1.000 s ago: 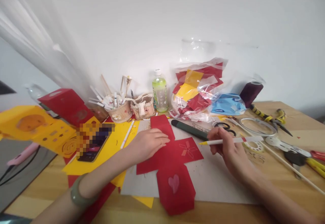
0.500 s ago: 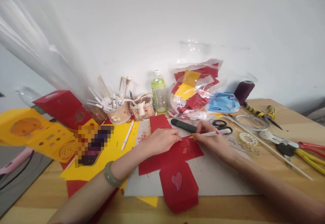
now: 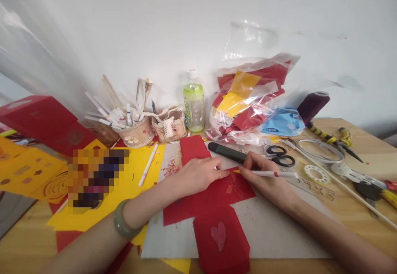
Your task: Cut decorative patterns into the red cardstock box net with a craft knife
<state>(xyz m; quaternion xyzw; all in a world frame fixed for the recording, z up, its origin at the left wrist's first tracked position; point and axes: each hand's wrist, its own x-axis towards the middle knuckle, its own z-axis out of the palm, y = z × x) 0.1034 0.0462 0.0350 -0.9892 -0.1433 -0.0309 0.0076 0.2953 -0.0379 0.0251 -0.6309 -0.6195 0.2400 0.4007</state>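
A red paper cut-out point(image 3: 182, 207), cross-shaped with flaps, lies on a grey board point(image 3: 269, 232). A pink heart point(image 3: 218, 236) decorates its near flap, and thin lines mark the right one. My left hand point(image 3: 201, 174) rests on the cut-out with fingers curled and a fingertip pressed near the lines. A small white end peeks from those fingers; what it belongs to is hidden. Pinched in my right hand point(image 3: 260, 174) is a white pen point(image 3: 276, 174) with a red band, its yellow tip at the right flap's upper edge, close to my left fingertips.
Behind lie a dark green cutter-like tool point(image 3: 226, 152) and scissors point(image 3: 281, 156). A bottle point(image 3: 194, 104), pen baskets point(image 3: 133, 133) and a bag of paper scraps point(image 3: 248, 104) line the wall. Yellow sheets point(image 3: 124, 191) and another white pen point(image 3: 148, 164) are left; pliers point(image 3: 344, 143) are right.
The camera view has shifted slightly closer, so objects at the sides spread outward. Both hands stay over the red cut-out, and the pen is still in my right hand.
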